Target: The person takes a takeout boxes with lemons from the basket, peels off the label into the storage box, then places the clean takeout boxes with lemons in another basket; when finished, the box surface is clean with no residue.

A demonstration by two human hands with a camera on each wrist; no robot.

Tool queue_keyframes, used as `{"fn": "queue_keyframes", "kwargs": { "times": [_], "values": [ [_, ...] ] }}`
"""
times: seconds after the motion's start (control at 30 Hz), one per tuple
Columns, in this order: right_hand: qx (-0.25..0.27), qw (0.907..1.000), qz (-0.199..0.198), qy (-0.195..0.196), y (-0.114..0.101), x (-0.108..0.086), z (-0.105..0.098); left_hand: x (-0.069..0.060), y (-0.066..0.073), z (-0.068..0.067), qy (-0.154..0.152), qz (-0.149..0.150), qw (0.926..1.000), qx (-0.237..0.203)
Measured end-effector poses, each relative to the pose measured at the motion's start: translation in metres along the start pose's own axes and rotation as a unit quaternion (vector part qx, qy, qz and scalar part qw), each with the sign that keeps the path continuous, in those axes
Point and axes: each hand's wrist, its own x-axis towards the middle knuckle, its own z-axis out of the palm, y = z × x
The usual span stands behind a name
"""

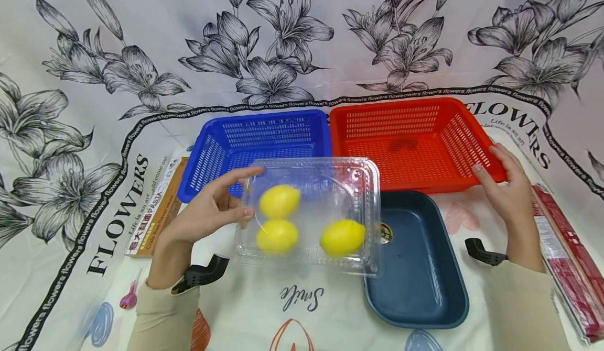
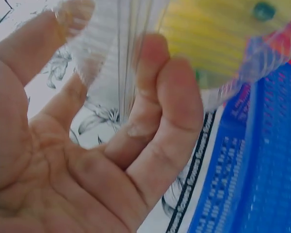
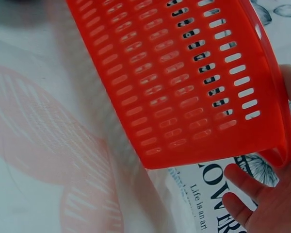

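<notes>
My left hand point(image 1: 203, 204) grips the left side of a clear plastic container point(image 1: 370, 209), which is held in front of a blue basket and a red one. Three yellow lemons point(image 1: 343, 237) show through its clear plastic. Up close in the left wrist view, the fingers bend against the ribbed side of the container point(image 2: 106, 53). The right hand point(image 1: 511, 188) pinches the right rim of the red basket point(image 1: 464, 141), thumb inside and fingers outside. The slotted wall of that basket point(image 3: 184, 87) fills much of the right wrist view.
A blue basket point(image 1: 194, 165) stands left of the red one. Partly behind the container lies a dark blue tray point(image 1: 424, 267). Flat packages lie at the left point(image 1: 162, 209) and right point(image 1: 566, 262), with a small pink item point(image 1: 128, 299) at lower left. The cloth has flower prints.
</notes>
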Motion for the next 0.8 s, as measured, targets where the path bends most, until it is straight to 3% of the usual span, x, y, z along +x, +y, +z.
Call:
{"fn": "queue_keyframes", "kwargs": {
  "times": [0.17, 0.4, 0.8],
  "values": [
    [-0.008, 1.0000, -0.005, -0.001, -0.001, 0.001, 0.001, 0.018, 0.010, 0.006, 0.051, -0.012, 0.9986, -0.005],
    [-0.026, 0.9995, -0.001, 0.018, -0.004, 0.001, 0.000, 0.055, 0.024, 0.017, 0.107, -0.039, 0.9932, 0.026],
    [-0.033, 0.9991, 0.000, 0.026, -0.007, -0.002, 0.003, 0.128, 0.031, 0.039, 0.120, -0.022, 0.9925, -0.006]
  ]
}}
